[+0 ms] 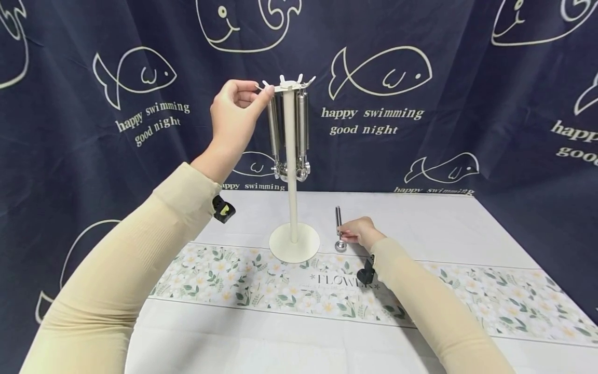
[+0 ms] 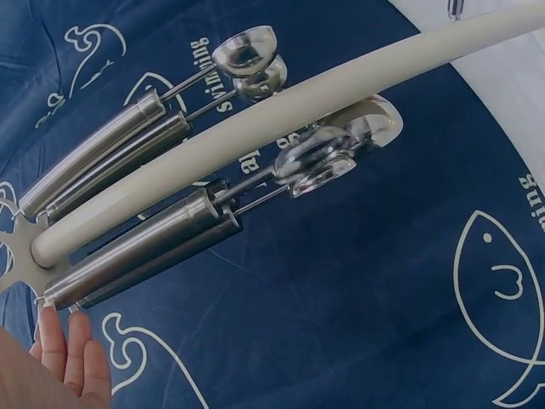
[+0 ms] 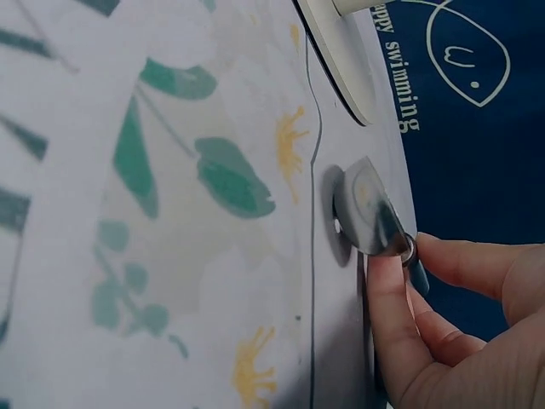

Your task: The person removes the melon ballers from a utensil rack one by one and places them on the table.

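A cream-coloured hanging rack [image 1: 293,202] stands on the table, its upright post topped by a ring of hooks. Several steel scoops [image 1: 302,127] with thick handles and round bowls hang from it. High on its left side, my left hand [image 1: 238,106] pinches one of the rack's hooks between thumb and fingers; the left wrist view shows the fingertips [image 2: 53,328] close to a hanging handle's end. Right of the base, my right hand [image 1: 359,231] pinches another steel scoop [image 1: 340,245] near its neck. Its bowl [image 3: 366,209] is close to the tabletop in the right wrist view.
A white cloth with a printed floral band [image 1: 205,275] covers the table. Behind the table hangs a dark blue curtain [image 1: 374,161] with fish drawings. The rack's round base [image 1: 280,249] lies left of the right hand.
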Motion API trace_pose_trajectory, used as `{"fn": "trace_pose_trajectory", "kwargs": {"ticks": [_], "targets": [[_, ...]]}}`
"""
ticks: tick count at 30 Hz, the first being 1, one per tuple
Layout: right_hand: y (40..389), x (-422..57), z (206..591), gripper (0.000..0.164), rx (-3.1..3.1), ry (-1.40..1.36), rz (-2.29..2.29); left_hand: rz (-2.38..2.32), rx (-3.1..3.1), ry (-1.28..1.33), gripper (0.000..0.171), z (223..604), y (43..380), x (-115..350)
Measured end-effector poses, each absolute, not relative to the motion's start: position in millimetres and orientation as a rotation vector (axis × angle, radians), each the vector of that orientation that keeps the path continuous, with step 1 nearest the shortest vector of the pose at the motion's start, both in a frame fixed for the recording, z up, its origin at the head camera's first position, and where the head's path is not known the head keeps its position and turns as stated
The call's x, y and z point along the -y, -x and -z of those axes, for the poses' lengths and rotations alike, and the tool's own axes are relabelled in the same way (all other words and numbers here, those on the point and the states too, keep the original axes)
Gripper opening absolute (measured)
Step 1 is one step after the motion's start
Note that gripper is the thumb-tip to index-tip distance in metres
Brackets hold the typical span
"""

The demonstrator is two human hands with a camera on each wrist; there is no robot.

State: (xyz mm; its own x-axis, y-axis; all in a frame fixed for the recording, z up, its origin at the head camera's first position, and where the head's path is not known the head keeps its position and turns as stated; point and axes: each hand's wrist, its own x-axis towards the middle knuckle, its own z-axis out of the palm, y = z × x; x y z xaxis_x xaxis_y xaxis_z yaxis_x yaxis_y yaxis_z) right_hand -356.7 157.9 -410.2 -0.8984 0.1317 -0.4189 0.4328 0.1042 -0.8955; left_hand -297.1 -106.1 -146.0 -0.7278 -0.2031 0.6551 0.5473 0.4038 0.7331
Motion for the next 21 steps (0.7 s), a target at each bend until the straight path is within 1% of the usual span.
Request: {"fn": "trace_pose_trajectory", "kwargs": {"ticks": [12, 18, 21], "targets": [[353.5, -163.3, 413.3, 0.040, -2.090, -0.475, 1.890, 1.393, 1.954, 0.304, 0.041, 147.0, 297.1, 106.6], [351.8, -169.8, 410.8, 0.033, -1.986, -0.434, 1.978, 1.386, 1.965, 0.291, 0.040, 146.3, 296.3, 105.9], [351.6, -174.2, 410.5, 0.036, -1.953, -0.398, 2.010, 1.394, 1.963, 0.291, 0.039, 146.9, 296.8, 105.0]]}}
